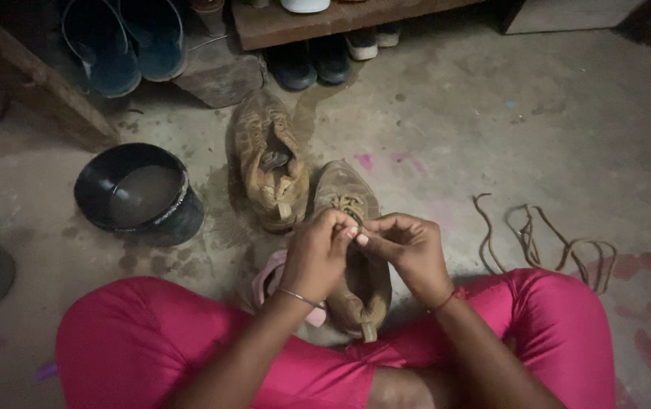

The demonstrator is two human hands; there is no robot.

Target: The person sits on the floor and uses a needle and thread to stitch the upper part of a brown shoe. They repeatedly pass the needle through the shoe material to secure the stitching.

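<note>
Brown muddy shoe (356,288) (its mate (269,170) beside) under both hands: left hand (316,254) and right hand (410,254), fingers pinched together at its laces.

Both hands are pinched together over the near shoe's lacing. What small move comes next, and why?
Probably draw the lace end clear of the eyelet. The left hand and right hand meet fingertip to fingertip above the near shoe, right at its eyelets. One loose lace already lies on the floor, and the far shoe gapes open, apparently unlaced. Whether a lace is actually pinched is too small to tell.
</note>
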